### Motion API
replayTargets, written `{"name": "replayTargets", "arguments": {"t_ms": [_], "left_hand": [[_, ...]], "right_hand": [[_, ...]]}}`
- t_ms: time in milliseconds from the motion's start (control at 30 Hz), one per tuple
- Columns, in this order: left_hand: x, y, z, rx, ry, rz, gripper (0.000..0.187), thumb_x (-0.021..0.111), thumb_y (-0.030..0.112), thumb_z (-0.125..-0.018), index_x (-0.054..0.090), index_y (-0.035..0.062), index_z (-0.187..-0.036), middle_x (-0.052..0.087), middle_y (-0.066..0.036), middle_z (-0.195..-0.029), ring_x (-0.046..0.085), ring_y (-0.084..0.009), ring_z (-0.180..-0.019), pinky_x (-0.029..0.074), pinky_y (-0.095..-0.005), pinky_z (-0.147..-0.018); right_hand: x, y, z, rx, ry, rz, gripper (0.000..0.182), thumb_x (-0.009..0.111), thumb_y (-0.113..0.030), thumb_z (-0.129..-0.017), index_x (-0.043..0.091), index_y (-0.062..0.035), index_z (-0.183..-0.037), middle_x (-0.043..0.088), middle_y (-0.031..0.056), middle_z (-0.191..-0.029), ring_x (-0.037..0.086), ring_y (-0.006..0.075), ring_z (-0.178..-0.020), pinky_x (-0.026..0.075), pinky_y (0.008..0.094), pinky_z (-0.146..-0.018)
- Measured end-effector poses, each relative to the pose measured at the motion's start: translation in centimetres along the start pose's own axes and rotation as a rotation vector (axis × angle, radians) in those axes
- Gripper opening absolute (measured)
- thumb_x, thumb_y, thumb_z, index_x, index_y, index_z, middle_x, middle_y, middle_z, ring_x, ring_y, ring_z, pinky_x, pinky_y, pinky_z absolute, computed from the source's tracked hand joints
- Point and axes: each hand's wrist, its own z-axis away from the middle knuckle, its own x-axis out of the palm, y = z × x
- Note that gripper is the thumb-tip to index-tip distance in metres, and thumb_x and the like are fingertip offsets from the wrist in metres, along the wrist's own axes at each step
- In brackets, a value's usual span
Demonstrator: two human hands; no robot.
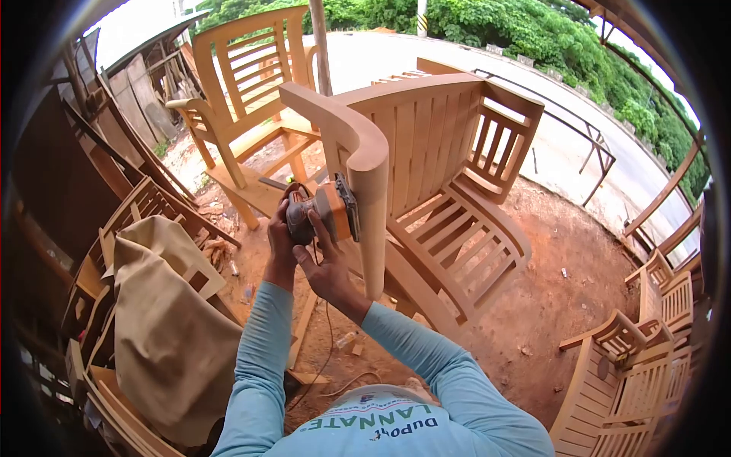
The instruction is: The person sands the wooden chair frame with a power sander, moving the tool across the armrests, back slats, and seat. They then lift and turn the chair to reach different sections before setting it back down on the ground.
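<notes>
An orange and black power sander is pressed flat against the side of a curved wooden armrest. My left hand is wrapped round the back of the sander, at its left side. Below the sander, my right hand supports it with fingers touching its body. The armrest belongs to a slatted wooden bench, which stands tilted in front of me. From the sander a thin cord hangs down towards the ground.
A wooden chair stands at the back left. Tan cloth covers furniture at the left. More slatted benches are at the lower right. A metal frame stands behind the bench, near the road. Small scraps lie on the reddish dirt ground.
</notes>
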Motion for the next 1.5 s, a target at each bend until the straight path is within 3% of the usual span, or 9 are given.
{"name": "replayTargets", "arguments": {"t_ms": [167,267,467,633,767,933,1100,1400,1500], "left_hand": [[0.6,-0.3,1.4,-0.036,-0.066,0.188,0.041,0.035,0.026,-0.108,0.052,0.0069,-0.14,0.064,-0.011,-0.12,0.069,-0.0233,-0.103,0.058,-0.0341,-0.091],[6.0,1.8,5.8,-0.021,0.156,0.099,0.037,0.035,0.028,-0.108,0.052,0.0109,-0.136,0.063,-0.011,-0.11,0.07,-0.0239,-0.092,0.06,-0.0356,-0.083],[9.6,-0.8,12.1,0.106,0.374,0.069,0.032,0.037,0.021,-0.108,0.047,0.0122,-0.137,0.051,-0.005,-0.119,0.056,-0.0182,-0.115,0.049,-0.0356,-0.101],[13.9,-0.6,15.9,0.09,0.344,-0.013,0.032,0.043,0.016,-0.107,0.045,0.0112,-0.138,0.051,-0.004,-0.119,0.056,-0.0154,-0.107,0.049,-0.0326,-0.097],[17.3,-2.2,18.1,0.062,0.221,-0.163,0.033,0.047,0.01,-0.108,0.042,0.0094,-0.141,0.053,-0.007,-0.129,0.054,-0.0142,-0.114,0.045,-0.0293,-0.1],[20.9,-4.7,18.1,0.011,0.099,-0.289,0.039,0.047,0.003,-0.107,0.039,0.0066,-0.146,0.052,-0.007,-0.136,0.049,-0.0122,-0.121,0.038,-0.0257,-0.105],[24.1,-7.5,16.6,0.01,-0.105,-0.246,0.064,0.045,0.0,-0.104,0.016,0.0061,-0.161,0.035,-0.016,-0.158,0.034,-0.0241,-0.148,0.026,-0.0387,-0.123],[27.9,-15.0,8.8,0.059,-0.046,-0.595,0.088,0.056,0.004,-0.095,0.001,0.0027,-0.163,0.014,-0.028,-0.166,0.022,-0.0371,-0.155,0.018,-0.0436,-0.126],[29.1,-14.5,7.2,0.006,0.011,-0.696,0.094,0.062,0.017,-0.092,0.001,0.0012,-0.162,0.02,-0.033,-0.163,0.024,-0.0422,-0.153,0.023,-0.0436,-0.125]], "right_hand": [[-1.6,-0.3,1.1,-0.05,-0.061,0.05,0.073,0.069,-0.014,-0.095,0.035,-0.0159,-0.16,0.05,0.0206,-0.152,0.053,0.0282,-0.135,0.045,0.0404,-0.109],[-3.4,-0.4,2.6,0.063,-0.109,-0.177,0.07,0.072,-0.018,-0.093,0.042,-0.0131,-0.156,0.052,0.0209,-0.15,0.05,0.0327,-0.14,0.041,0.0422,-0.114],[-8.0,-0.2,5.5,0.19,-0.161,-0.602,0.062,0.067,-0.02,-0.101,0.04,-0.0078,-0.156,0.054,0.0118,-0.148,0.051,0.0204,-0.135,0.042,0.0379,-0.112],[-12.8,-0.4,6.2,0.194,-0.175,-0.696,0.057,0.053,-0.024,-0.108,0.033,-0.0065,-0.159,0.051,0.0114,-0.148,0.051,0.021,-0.135,0.035,0.0361,-0.117],[-16.3,-0.1,5.3,0.254,-0.101,-0.884,0.058,0.043,-0.04,-0.111,0.028,-0.0065,-0.156,0.052,0.0147,-0.144,0.056,0.0225,-0.129,0.042,0.0383,-0.111],[-19.9,1.2,3.0,0.327,-0.054,-0.95,0.064,0.033,-0.054,-0.11,0.039,-0.0022,-0.147,0.058,0.0153,-0.137,0.057,0.0267,-0.128,0.045,0.0432,-0.111],[-21.8,5.1,-0.8,0.441,0.083,-1.008,0.068,0.033,-0.061,-0.107,0.054,-0.0029,-0.136,0.064,0.0146,-0.128,0.065,0.0245,-0.114,0.054,0.0395,-0.101],[-25.4,11.6,-8.6,0.623,-0.061,-0.858,0.057,0.04,-0.06,-0.106,0.066,-0.01,-0.113,0.07,0.0084,-0.099,0.068,0.0206,-0.08,0.059,0.0329,-0.071],[-25.9,14.0,-10.7,0.712,-0.062,-0.888,0.051,0.044,-0.06,-0.105,0.065,-0.0139,-0.104,0.067,0.0044,-0.088,0.063,0.0182,-0.073,0.055,0.0311,-0.063]]}}
